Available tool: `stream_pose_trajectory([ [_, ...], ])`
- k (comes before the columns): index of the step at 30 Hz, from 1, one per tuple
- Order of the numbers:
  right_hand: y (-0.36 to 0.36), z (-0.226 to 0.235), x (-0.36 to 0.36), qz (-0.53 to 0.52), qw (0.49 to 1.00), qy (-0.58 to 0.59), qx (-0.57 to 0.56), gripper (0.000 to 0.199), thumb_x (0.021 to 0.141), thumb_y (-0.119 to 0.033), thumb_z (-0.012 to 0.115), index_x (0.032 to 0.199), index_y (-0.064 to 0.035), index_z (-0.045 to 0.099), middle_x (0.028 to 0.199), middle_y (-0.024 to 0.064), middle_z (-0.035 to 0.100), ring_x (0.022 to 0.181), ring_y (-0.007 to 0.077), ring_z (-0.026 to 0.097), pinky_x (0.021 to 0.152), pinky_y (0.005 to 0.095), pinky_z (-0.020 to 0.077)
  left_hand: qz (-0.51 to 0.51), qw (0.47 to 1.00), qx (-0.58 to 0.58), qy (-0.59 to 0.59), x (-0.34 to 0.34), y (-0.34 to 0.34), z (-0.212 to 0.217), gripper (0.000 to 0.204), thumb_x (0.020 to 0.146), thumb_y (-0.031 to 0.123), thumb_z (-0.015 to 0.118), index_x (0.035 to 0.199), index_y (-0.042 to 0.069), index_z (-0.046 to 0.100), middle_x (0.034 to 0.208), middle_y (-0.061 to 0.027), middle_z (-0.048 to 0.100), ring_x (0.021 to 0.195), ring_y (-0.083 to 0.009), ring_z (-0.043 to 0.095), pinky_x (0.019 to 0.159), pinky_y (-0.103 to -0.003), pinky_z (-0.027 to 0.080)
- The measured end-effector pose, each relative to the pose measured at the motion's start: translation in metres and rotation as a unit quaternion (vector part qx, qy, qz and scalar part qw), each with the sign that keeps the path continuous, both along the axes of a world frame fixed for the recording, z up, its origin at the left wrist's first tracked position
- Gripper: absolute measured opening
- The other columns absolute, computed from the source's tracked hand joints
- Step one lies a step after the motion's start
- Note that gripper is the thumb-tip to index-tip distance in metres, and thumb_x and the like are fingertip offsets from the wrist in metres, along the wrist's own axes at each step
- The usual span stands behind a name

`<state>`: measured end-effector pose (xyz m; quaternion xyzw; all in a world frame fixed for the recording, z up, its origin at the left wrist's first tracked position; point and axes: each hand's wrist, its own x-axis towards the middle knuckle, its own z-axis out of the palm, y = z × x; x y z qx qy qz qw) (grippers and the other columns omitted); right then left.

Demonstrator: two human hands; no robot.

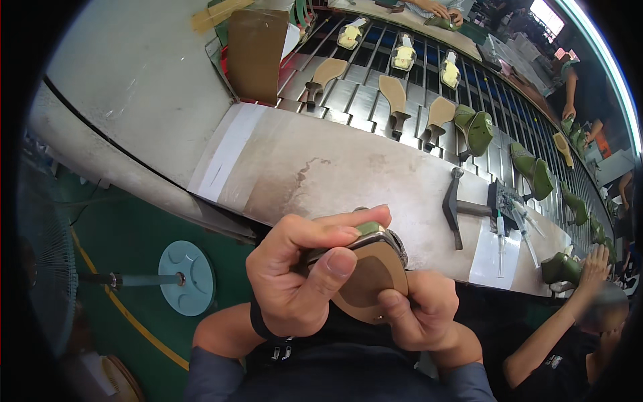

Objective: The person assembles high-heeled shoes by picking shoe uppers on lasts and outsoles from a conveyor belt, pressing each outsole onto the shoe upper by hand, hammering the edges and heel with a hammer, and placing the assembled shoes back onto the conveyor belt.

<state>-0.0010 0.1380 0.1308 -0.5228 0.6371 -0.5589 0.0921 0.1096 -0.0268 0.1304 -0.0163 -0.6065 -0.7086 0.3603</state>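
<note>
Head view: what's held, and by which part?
Both hands hold one shoe, tan sole up. Left hand has its grip on the top edge and side; right hand grips the lower right edge.

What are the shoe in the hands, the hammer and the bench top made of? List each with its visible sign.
Shoe: tan sole, matte and smooth, looks like leather or resin sheet; the olive upper edge is glossy, possibly patent or synthetic. The left hand and right hand grip it.
Hammer: dark, dull head and handle, likely metal.
Bench top: grey, scuffed and stained, seemingly sheet metal.
</note>
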Motion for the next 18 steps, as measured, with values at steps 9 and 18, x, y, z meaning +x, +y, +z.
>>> stream_pose_trajectory([
  [9,-0.018,0.002,0.006,0.039,0.998,0.051,0.001,0.013,0.091,-0.009,0.081,0.094,-0.0013,0.071,0.062,0.0098,0.058,0.051,0.0269,0.060,0.047,0.0385,0.0458,0.096,0.991,-0.041,-0.088,0.006,-0.009,0.025,0.028,0.101,0.015,0.072,0.102,0.005,0.045,0.100,-0.0226,0.072,0.096,-0.0264,0.075,0.090,-0.039,0.061],
  [18,-0.026,-0.008,-0.003,0.048,0.998,0.016,0.027,0.015,0.092,-0.013,0.080,0.095,-0.0028,0.070,0.070,0.0107,0.064,0.058,0.0278,0.065,0.051,0.0386,0.0495,0.155,0.980,-0.082,-0.098,0.012,-0.022,0.011,0.020,0.107,0.012,0.063,0.118,-0.004,0.066,0.109,-0.0195,0.075,0.104,-0.0237,0.073,0.094,-0.036,0.059],
])
